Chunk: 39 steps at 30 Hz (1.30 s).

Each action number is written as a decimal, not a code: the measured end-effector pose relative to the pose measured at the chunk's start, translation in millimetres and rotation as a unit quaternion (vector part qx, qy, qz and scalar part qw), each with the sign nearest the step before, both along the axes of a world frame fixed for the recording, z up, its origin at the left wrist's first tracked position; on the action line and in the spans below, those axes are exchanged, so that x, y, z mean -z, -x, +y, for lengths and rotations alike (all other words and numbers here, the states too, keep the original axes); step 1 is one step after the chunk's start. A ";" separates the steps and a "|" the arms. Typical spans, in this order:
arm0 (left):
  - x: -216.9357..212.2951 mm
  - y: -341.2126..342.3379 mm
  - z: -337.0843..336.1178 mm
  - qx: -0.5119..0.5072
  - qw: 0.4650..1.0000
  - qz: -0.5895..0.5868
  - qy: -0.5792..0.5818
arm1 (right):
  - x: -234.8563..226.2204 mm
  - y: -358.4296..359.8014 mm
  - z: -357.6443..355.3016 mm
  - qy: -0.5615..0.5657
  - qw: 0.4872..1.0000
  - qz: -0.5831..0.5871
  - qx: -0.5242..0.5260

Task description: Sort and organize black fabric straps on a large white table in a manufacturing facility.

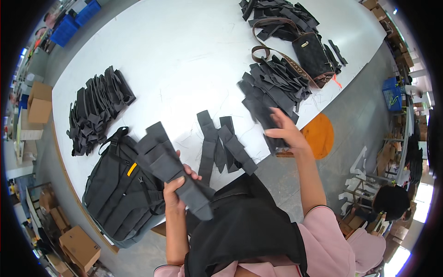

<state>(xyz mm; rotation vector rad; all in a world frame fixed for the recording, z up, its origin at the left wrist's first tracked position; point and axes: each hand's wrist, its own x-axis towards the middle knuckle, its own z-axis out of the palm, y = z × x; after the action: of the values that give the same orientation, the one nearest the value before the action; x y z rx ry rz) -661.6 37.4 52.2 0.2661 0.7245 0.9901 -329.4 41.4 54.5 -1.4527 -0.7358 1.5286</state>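
My left hand [177, 184] is wrapped round a small stack of dark grey fabric strips [159, 152], held tilted over the edge of a black backpack [122, 184]. At the right, my right hand [287, 131] is over a dark grey strip [263, 108], smeared by motion, beside a heap of similar strips [277, 76]. Its thumb and fingers are apart; the contact with the strip is partly blurred. Between my hands a few loose folded strips [210, 138] lie on the white table [184, 60] near its front edge.
A row of stacked strips [99, 111] lies at the left. At the far right are another heap [281, 16] and a dark shoulder bag [314, 55] with a brown strap. An orange round stool [318, 136] stands beside the table. Another person [369, 240] is at the lower right.
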 end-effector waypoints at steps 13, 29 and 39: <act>21.6 -21.3 10.5 0.060 0.984 0.155 0.069 | 64.2 7.2 -32.6 0.185 0.981 0.039 0.050; 16.3 7.3 2.6 0.089 0.957 0.277 0.017 | 11.4 180.3 -24.6 -0.178 0.892 -0.249 -0.331; 14.5 32.9 2.2 -0.001 0.997 0.067 0.034 | 106.0 89.1 -62.1 0.066 0.824 -0.557 -0.075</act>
<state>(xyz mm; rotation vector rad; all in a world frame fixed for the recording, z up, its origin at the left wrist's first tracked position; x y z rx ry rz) -694.4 39.6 37.7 0.2738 0.8793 0.9531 -418.5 -20.7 -51.5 -2.4400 -1.4435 0.6866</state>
